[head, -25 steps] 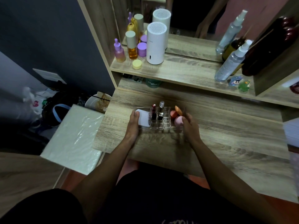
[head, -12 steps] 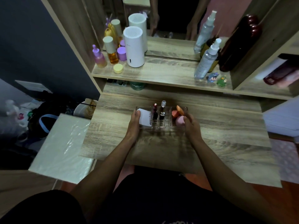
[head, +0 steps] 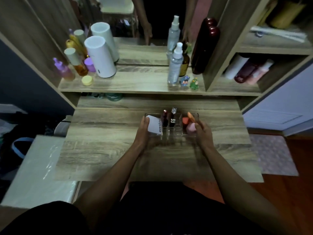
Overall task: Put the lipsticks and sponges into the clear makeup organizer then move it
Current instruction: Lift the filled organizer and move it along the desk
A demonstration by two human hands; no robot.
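Nearest the camera, two bare forearms reach forward over the near edge of the grey-brown wood-grain dressing table [head: 105, 150]. The left hand [head: 144, 131] is closed on the left end of the clear plastic makeup organizer [head: 171, 133], thumb on its near wall and fingers [head: 146, 120] curled over the left rim. The right hand [head: 202, 132] grips the right end in the same way, its fingertips against the pink sponge.

The organizer sits towards the table's far edge, right of centre; whether its base touches the wood or is just off it cannot be told. In its left compartment lies a white box with dark lettering [head: 155, 126], tilted. In the middle slots stand a dark red lipstick [head: 165, 118] and, just beside it on the right, a black lipstick with a clear faceted cap [head: 173, 117], both upright. The right compartment holds a red-orange sponge [head: 185, 120], an orange teardrop sponge [head: 191, 117] leaning over it, and a round pink sponge [head: 191, 127] nearest the person.

Beyond, on the raised wooden shelf [head: 135, 82], a white cylindrical device [head: 100, 56] stands near the left end among purple and amber bottles, with a pale yellow round jar [head: 87, 80] at the front edge. Towards the right end are a clear spray bottle with a white nozzle [head: 175, 65], a small blue figurine [head: 184, 81] and a small green figurine [head: 194, 84].
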